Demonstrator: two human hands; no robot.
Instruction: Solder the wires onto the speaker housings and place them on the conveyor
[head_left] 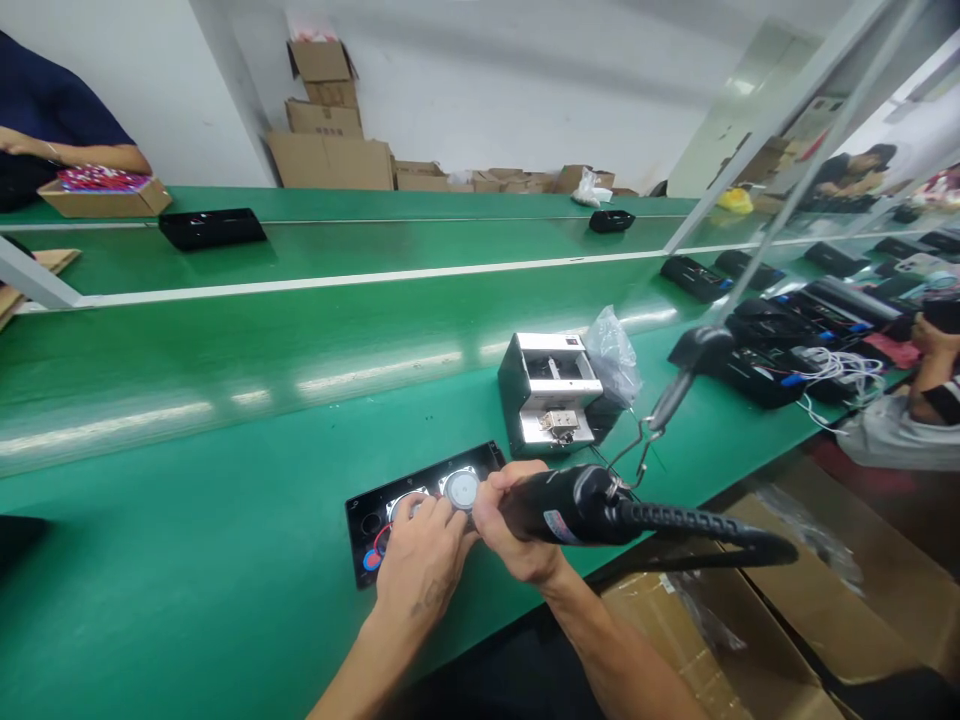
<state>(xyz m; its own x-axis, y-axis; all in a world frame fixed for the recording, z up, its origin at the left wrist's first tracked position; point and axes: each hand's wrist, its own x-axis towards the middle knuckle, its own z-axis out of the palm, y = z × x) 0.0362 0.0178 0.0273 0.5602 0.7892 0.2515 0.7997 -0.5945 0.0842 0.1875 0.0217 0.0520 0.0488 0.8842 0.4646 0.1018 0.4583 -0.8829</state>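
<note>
A black panel (pixel 480 462) with two round silver speaker units lies on the green bench in front of me. My left hand (pixel 421 560) rests on the panel, its fingers pressing on the left speaker (pixel 403 502). My right hand (pixel 510 528) grips a black electric screwdriver (pixel 574 503), tilted down toward the right speaker (pixel 459 489). The driver's tip is hidden behind my fingers. A thick black cable (pixel 697 525) runs off to the right from the tool, which hangs from a wire hook (pixel 637 450).
A silver and black screw feeder box (pixel 551 400) with a clear plastic bag (pixel 613 355) stands just behind the panel. Black devices (pixel 757 345) line the bench to the right, where another person sits. Cardboard boxes (pixel 326 130) stack at the back wall. A cardboard carton (pixel 720 640) sits below the bench edge.
</note>
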